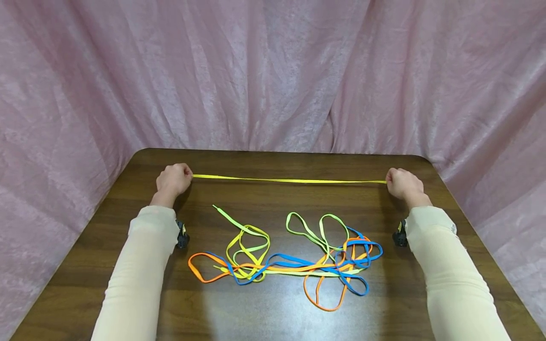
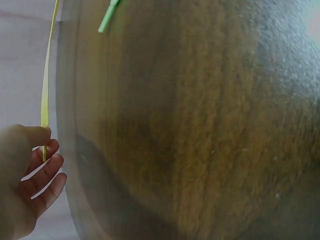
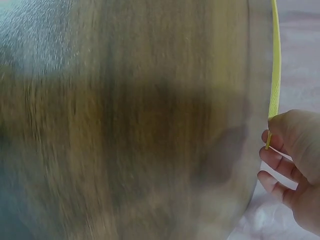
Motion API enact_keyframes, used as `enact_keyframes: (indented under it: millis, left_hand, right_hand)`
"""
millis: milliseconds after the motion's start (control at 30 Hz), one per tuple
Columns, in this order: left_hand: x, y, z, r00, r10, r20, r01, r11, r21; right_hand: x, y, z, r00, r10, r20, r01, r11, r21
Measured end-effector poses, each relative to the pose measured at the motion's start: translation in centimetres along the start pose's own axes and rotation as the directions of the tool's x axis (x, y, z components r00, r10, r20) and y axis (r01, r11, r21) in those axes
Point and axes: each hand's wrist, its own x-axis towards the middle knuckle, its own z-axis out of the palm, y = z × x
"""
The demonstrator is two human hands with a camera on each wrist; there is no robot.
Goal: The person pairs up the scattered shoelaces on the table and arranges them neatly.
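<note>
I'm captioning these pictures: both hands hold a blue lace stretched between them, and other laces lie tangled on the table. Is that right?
Only the colour is wrong: the head view shows the left hand and right hand holding a yellow lace, not a blue one, stretched between them. Other laces do lie tangled on the table.

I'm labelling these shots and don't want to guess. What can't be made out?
Head view: both ends of the stretched yellow lace, hidden by the left hand and right hand.
Head view, at right: which of the blue lace and orange lace lies on top; crossings too small.
Left wrist view: most of the green lace, cut off by the top edge.
Right wrist view: fine grain on the table, blurred.
</note>
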Motion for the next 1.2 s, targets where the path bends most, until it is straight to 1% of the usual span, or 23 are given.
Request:
enact_keyframes:
  millis: [133,300,467,767,900,1067,1200]
  left_hand:
    - [0.1,-0.1,0.7,1.0,0.012,0.015,-0.012,1.0,0.01]
    - [0.2,-0.2,1.3,1.0,0.025,0.01,-0.025,1.0,0.017]
    - [0.3,-0.1,1.4,0.999,0.033,0.009,-0.033,0.999,0.02]
    - [0.3,0.1,1.5,0.998,0.034,0.047,-0.035,0.999,0.037]
    - [0.5,0.2,1.7,0.998,0.033,0.053,-0.036,0.999,0.039]
    - [0.7,0.2,1.8,0.998,0.033,0.06,-0.036,0.998,0.046]
    - [0.7,0.3,1.8,0.996,0.034,0.077,-0.038,0.998,0.048]
  right_hand:
    - [0.0,-0.4,0.4,1.0,0.008,0.026,-0.008,1.0,0.003]
    - [-0.1,-0.5,0.7,0.999,0.008,0.037,-0.008,1.0,0.002]
    - [0.0,-0.3,0.9,0.999,0.004,0.032,-0.004,1.0,0.0]
    - [-0.1,-0.3,1.3,0.999,0.014,0.041,-0.014,1.0,-0.003]
    - [-0.2,-0.4,1.3,0.999,0.013,0.037,-0.013,1.0,0.002]
    - [-0.5,-0.4,1.5,0.999,0.032,0.041,-0.033,0.999,0.011]
    - [-0.6,-0.4,1.6,0.998,0.044,0.042,-0.045,0.999,0.025]
